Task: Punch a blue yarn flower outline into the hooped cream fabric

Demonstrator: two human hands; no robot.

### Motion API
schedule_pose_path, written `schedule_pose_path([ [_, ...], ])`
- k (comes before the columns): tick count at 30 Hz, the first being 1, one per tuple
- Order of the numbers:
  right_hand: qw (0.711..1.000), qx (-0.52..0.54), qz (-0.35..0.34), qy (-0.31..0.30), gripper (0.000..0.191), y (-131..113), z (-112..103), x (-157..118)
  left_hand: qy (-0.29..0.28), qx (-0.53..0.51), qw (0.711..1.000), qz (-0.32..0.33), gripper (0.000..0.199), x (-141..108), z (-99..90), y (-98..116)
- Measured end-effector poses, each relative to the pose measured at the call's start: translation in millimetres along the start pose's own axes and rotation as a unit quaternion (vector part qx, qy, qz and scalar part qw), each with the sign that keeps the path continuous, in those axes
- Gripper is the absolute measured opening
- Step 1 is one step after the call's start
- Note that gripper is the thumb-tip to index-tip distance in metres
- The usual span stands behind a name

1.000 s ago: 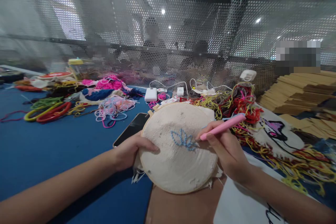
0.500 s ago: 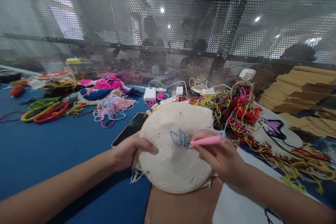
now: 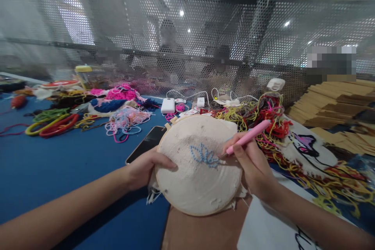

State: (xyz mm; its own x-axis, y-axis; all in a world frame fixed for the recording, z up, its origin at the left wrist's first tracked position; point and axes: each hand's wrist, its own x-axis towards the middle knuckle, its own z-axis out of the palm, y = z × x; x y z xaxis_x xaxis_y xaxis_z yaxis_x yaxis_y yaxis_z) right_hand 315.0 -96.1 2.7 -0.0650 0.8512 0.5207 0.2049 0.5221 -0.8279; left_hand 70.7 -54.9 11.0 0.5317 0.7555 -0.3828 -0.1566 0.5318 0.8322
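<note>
My left hand grips the left edge of a round hoop stretched with cream cloth, its thumb lying on top and its other fingers hidden beneath. Blue looped stitches form a leaf-like outline on the cloth's middle. Just right of them, my right hand is closed round a pink pen-shaped tool. The tool slants up to the right, and its thin metal tip is at the cloth beside the stitches.
A phone lies behind my left hand. Yarn heaps spread at the back left, more tangled yarn at the right. Brown envelopes are stacked at the back right. White paper lies under my right forearm. Behind stands a perforated screen.
The pink tool has tilted from nearly level to steeply slanted, and its tip has moved right. More of the blue stitching shows. My left hand has barely moved.
</note>
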Motion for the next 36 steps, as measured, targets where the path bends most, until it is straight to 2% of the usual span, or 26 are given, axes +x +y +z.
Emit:
schedule_pose_path([
  [3, 0.999, -0.040, -0.002, -0.010, 0.017, 0.2, -1.9, 0.1, -0.006, -0.002, 1.000, -0.002, 0.058, 0.3, -0.3, 0.1],
  [8, 0.977, -0.180, -0.033, -0.109, 0.014, 2.3, -2.1, -1.4, -0.004, -0.007, 1.000, -0.002, 0.059, 0.1, -0.8, -0.5],
  [11, 0.972, -0.183, -0.051, -0.137, 0.012, 3.4, 0.1, -1.5, -0.005, -0.004, 1.000, -0.005, 0.062, -0.3, -2.2, -0.6],
  [13, 0.983, -0.140, -0.013, -0.115, 0.013, 3.0, 0.8, 0.1, -0.007, -0.001, 1.000, -0.007, 0.062, -0.1, -3.1, -0.3],
  [16, 0.998, -0.025, 0.050, -0.039, 0.015, 1.1, -0.1, 3.5, -0.011, 0.004, 1.000, -0.007, 0.062, 0.7, -3.3, 0.5],
  [19, 0.998, 0.037, 0.053, 0.002, 0.017, -0.1, -1.9, 4.5, -0.004, 0.006, 1.000, -0.007, 0.062, 1.2, -2.4, 1.0],
  [21, 0.999, 0.002, 0.046, -0.021, 0.017, 0.3, -2.8, 3.3, -0.002, 0.005, 1.000, -0.006, 0.063, 1.1, -2.0, 0.8],
  [25, 0.979, -0.144, -0.010, -0.147, 0.014, 1.6, -3.7, 1.1, -0.002, 0.009, 1.000, -0.012, 0.063, 0.7, -2.6, 0.0],
  [26, 0.975, -0.153, -0.014, -0.160, 0.014, 1.4, -3.7, 1.3, -0.002, 0.012, 1.000, -0.018, 0.063, 0.5, -2.7, 0.0],
  [27, 0.979, -0.139, -0.008, -0.147, 0.014, 1.0, -3.8, 1.8, -0.003, 0.015, 1.000, -0.022, 0.062, 0.2, -2.7, 0.2],
  [30, 0.996, -0.053, 0.046, -0.056, 0.017, -1.0, -4.2, 3.5, -0.004, 0.018, 1.000, -0.013, 0.065, -0.6, -2.1, 1.2],
  [32, 0.995, -0.064, 0.046, -0.063, 0.016, -1.6, -4.3, 3.5, -0.002, 0.018, 1.000, -0.008, 0.066, -0.4, -2.1, 1.7],
  [34, 0.988, -0.107, 0.029, -0.109, 0.014, -0.9, -4.1, 2.5, 0.003, 0.017, 1.000, -0.016, 0.063, 0.4, -2.7, 1.8],
  [36, 0.989, -0.100, 0.029, -0.108, 0.015, 0.5, -3.8, 1.5, 0.005, 0.017, 1.000, -0.020, 0.061, 1.1, -3.4, 2.1],
])
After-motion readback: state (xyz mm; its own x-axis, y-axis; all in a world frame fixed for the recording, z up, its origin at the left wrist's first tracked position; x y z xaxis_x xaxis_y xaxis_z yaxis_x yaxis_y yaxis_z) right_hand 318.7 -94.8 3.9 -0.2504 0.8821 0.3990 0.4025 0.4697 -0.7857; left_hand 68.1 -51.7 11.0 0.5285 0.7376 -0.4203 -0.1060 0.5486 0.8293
